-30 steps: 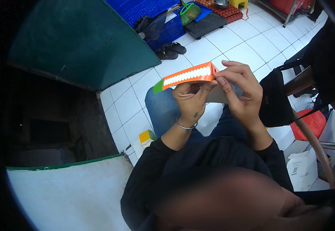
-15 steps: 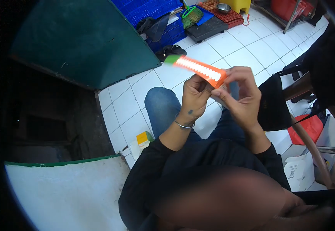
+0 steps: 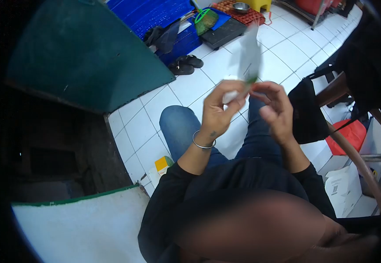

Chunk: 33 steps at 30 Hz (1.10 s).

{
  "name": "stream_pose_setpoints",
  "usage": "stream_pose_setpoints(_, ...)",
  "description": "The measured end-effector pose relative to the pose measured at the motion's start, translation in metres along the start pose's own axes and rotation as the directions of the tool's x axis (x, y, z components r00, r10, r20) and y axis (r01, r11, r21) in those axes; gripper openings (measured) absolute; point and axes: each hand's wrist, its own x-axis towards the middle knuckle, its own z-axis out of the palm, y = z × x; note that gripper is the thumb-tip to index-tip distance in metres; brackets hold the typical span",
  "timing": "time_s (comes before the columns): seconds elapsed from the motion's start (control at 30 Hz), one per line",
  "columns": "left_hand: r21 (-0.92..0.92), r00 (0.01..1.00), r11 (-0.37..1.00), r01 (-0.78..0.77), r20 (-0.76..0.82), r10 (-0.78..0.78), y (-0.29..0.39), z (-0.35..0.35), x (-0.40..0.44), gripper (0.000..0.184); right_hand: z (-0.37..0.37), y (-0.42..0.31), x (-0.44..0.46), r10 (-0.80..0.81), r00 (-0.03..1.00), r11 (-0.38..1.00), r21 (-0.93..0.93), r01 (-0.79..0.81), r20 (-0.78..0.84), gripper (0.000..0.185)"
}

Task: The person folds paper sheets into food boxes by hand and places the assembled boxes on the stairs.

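A thin, pale grey-white cardboard piece (image 3: 248,57) with a little green at its lower end stands up above my hands, blurred by motion. My left hand (image 3: 221,107) pinches its lower end between thumb and fingers. On the other side, the curled fingertips of my right hand (image 3: 278,109) meet that same end, the thumb held lower. Exactly what lies between the right fingertips is too blurred to make out. Both hands are above my knees.
A yellow, green and white box (image 3: 162,164) is on the floor by my left elbow. Black sandals (image 3: 186,65), blue crates (image 3: 138,17), a broom (image 3: 205,22) and a black platform (image 3: 225,33) lie ahead. A black bag (image 3: 308,111) hangs at right near a red bag (image 3: 350,136).
The cardboard piece has turned from its orange, white-patterned side, pointing left, to upright with a pale side showing. My left hand stays near its end; the right fingers have shifted along it.
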Motion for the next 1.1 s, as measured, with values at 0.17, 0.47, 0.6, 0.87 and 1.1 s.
stream_pose_setpoints(0.17,0.502,0.946,0.854,-0.14,0.323,-0.034,-0.038,0.024,-0.003,0.014,-0.045,0.007,-0.023,0.344,0.916,0.924,-0.1,-0.369,-0.206,0.041)
stream_pose_setpoints(0.47,0.591,0.994,0.806,0.014,0.079,-0.075,-0.091,0.073,-0.045,0.01,-0.078,0.031,-0.09,0.493,0.676,0.733,-0.157,-0.662,-0.547,0.022)
stream_pose_setpoints(0.6,0.632,0.979,0.762,0.138,0.032,-0.204,-0.095,0.08,-0.046,0.013,-0.08,0.027,-0.094,0.369,0.747,0.554,-0.514,-0.655,-0.553,0.016)
stream_pose_setpoints(0.87,0.092,0.713,0.71,0.698,0.003,-0.701,-0.098,0.083,-0.053,0.016,-0.071,0.014,-0.097,0.491,0.719,0.548,-0.467,-0.694,-0.492,0.017)
stream_pose_setpoints(1.1,-0.108,0.703,0.695,0.711,0.095,-0.705,-0.114,0.081,-0.062,0.012,-0.084,0.02,-0.096,0.488,0.747,0.573,-0.479,-0.665,-0.453,0.016)
